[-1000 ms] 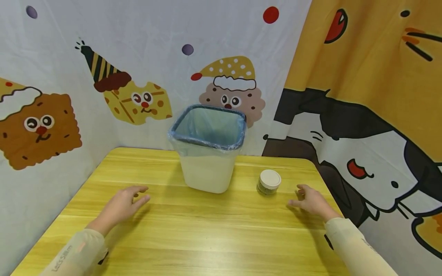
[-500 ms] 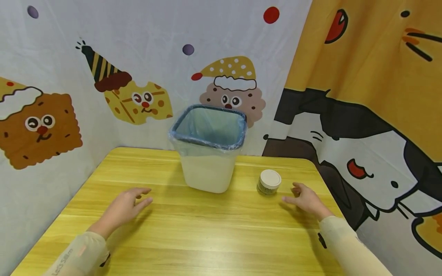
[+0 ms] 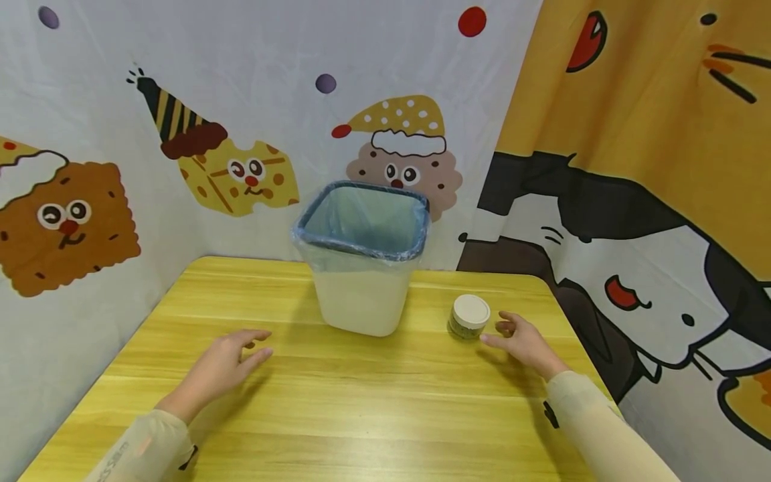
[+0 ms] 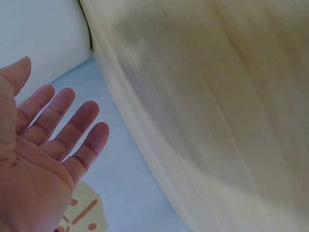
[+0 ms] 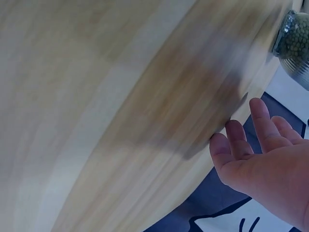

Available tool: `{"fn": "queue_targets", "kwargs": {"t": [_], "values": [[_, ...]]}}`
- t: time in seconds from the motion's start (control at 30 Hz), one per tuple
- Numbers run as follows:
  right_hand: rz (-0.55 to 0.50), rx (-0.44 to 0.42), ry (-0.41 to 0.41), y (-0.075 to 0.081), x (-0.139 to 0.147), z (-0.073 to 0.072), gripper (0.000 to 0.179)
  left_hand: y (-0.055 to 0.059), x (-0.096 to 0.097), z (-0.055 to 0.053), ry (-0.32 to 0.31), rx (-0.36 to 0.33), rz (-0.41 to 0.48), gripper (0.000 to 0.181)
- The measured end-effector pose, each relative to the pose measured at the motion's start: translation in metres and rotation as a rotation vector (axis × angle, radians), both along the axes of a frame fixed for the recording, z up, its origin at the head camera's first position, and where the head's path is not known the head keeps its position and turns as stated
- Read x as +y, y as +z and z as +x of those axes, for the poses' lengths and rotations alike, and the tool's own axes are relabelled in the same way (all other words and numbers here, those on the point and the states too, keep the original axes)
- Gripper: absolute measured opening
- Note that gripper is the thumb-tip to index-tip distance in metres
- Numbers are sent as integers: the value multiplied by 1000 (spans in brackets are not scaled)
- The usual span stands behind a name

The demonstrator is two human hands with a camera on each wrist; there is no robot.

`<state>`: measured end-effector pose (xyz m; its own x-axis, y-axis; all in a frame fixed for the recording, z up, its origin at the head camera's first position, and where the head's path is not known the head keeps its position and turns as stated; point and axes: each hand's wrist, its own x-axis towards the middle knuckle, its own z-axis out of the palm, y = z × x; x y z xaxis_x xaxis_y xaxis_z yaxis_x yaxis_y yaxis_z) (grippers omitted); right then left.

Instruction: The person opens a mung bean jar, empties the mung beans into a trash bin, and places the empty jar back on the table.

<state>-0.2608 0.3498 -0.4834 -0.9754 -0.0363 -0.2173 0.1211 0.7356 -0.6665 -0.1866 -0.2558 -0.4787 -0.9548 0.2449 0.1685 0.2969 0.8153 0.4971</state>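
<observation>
A small clear jar with a white lid stands upright at the right of the table; the right wrist view shows small greenish beans or pellets inside the jar. Just right of it hovers my right hand, thumb and fingers apart and pointing at the jar, holding nothing. My left hand is over the left half of the table, its fingers loosely extended and the palm bare in the left wrist view. A pale bin with a bluish plastic liner folded over its rim stands between the hands, farther back.
The yellow wood-grain table has rounded far corners. Right behind it hangs a white cloth with cartoon prints, and a yellow and black printed curtain borders the right side.
My right hand has moved left toward the jar, narrowing the gap. My left hand has shifted slightly right. Jar and bin stay in place.
</observation>
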Motion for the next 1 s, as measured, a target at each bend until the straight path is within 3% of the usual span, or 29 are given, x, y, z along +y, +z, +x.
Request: {"fn": "queue_targets", "kwargs": {"t": [0.33, 0.7, 1.0], "values": [[-10, 21, 18, -2, -10, -8, 110, 3, 4, 1, -4, -3, 12, 46], [8, 86, 39, -9, -31, -14, 100, 2, 10, 2, -33, -2, 44, 45], [-110, 118, -16, -12, -43, -17, 110, 1, 21, 3, -50, 7, 66, 46]]}}
